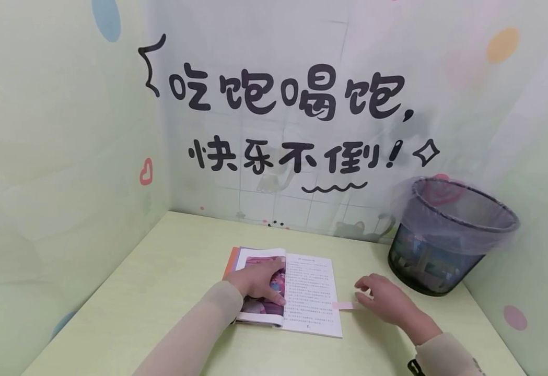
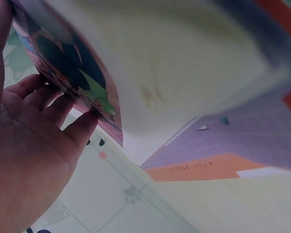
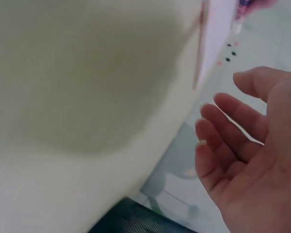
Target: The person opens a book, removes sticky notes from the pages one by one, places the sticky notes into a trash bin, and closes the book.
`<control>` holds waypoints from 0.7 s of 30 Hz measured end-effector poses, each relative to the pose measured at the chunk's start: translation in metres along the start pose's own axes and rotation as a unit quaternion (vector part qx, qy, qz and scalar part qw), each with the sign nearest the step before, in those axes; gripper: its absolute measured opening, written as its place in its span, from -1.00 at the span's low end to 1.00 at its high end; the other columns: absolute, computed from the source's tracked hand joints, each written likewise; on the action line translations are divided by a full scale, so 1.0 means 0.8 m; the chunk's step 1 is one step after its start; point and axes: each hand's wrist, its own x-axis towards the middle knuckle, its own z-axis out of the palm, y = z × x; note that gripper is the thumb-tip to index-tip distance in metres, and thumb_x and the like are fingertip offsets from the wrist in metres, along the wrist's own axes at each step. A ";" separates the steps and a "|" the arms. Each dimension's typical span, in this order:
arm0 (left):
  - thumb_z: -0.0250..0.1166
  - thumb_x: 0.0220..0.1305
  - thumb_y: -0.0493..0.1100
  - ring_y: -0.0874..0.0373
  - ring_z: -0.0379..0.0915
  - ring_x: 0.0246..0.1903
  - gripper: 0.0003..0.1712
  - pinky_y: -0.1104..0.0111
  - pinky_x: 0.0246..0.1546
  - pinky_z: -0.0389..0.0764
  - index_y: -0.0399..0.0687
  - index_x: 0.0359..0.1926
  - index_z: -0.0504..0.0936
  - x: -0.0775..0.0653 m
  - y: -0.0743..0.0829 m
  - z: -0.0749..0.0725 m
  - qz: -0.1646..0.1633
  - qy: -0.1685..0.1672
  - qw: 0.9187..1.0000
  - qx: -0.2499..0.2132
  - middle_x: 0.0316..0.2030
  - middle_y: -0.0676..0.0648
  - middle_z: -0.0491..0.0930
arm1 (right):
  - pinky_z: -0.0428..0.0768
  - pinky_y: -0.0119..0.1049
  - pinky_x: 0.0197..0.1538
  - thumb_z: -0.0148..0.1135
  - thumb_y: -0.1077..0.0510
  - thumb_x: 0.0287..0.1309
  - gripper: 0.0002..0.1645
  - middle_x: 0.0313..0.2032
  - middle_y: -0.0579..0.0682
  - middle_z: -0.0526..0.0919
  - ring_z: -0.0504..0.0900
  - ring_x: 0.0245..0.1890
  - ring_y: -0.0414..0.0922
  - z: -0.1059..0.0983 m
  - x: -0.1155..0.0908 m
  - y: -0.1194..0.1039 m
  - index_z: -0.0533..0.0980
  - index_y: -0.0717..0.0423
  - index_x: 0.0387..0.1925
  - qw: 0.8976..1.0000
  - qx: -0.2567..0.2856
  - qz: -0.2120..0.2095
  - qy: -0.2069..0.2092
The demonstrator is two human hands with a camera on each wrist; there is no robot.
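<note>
An open book (image 1: 309, 297) lies on the table, a colour picture on its left page and printed text on its right page. My left hand (image 1: 255, 282) presses on the picture page, fingers and thumb spread near the spine. In the left wrist view its fingertips touch the picture page (image 2: 89, 82), whose lower corner curves up over an orange and purple cover (image 2: 194, 167). A pale pink paper strip (image 1: 345, 306) sticks out past the right page's edge. Just right of the strip hovers my right hand (image 1: 384, 300), its fingers loosely curled and holding nothing (image 3: 257, 155).
A dark mesh waste bin (image 1: 435, 261) with a translucent purple liner stands at the back right of the pale yellow table (image 1: 170, 271). Printed curtains (image 1: 278, 209) with black lettering enclose the table at the back and on both sides.
</note>
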 end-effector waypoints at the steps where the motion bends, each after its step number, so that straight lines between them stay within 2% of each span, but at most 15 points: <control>1: 0.52 -0.11 0.34 0.04 0.06 0.34 0.24 0.06 0.35 0.19 0.08 0.52 0.14 0.000 0.000 0.000 0.003 0.000 1.000 0.000 0.47 -0.03 0.05 | 0.61 -0.13 -0.17 0.35 0.11 0.21 -0.84 -0.34 -0.17 0.57 0.53 -0.30 -0.22 0.004 0.000 -0.001 0.64 0.05 -0.18 1.000 -0.001 0.002 -0.013; 4: 0.53 -0.12 0.32 0.03 0.08 0.34 0.22 0.06 0.35 0.20 0.04 0.50 0.16 0.000 0.000 -0.001 0.011 0.003 1.000 -0.004 0.46 -0.05 0.06 | 0.59 -0.16 -0.21 0.37 0.12 0.20 -0.88 -0.40 -0.22 0.55 0.50 -0.37 -0.26 0.012 -0.002 -0.005 0.63 0.02 -0.24 0.999 0.003 0.006 -0.037; 7: 0.53 -0.11 0.32 0.04 0.06 0.34 0.22 0.07 0.36 0.18 0.04 0.50 0.17 0.000 0.000 -0.002 0.011 0.002 1.000 -0.004 0.47 -0.04 0.05 | 0.57 -0.20 -0.27 0.38 0.17 0.17 -0.95 -0.46 -0.25 0.52 0.47 -0.43 -0.28 0.014 -0.003 -0.005 0.63 -0.02 -0.32 0.999 0.004 -0.004 -0.040; 14: 0.52 -0.10 0.33 0.07 0.03 0.35 0.23 0.08 0.37 0.16 0.07 0.51 0.15 -0.002 0.000 -0.002 -0.001 0.000 1.000 -0.008 0.47 0.00 0.04 | 0.52 -0.26 -0.35 0.42 0.24 0.10 -0.79 -0.53 -0.29 0.49 0.42 -0.49 -0.30 0.013 -0.005 -0.004 0.58 -0.12 -0.47 0.999 0.002 -0.016 -0.047; 21: 0.52 -0.10 0.32 0.11 0.03 0.34 0.25 0.10 0.36 0.15 0.09 0.53 0.10 -0.006 0.002 -0.002 -0.010 0.002 1.000 -0.019 0.45 0.01 0.11 | 0.47 -0.30 -0.41 0.42 0.22 0.11 -0.76 -0.56 -0.32 0.46 0.39 -0.53 -0.30 0.017 -0.008 -0.002 0.54 -0.16 -0.50 0.999 0.002 -0.012 -0.051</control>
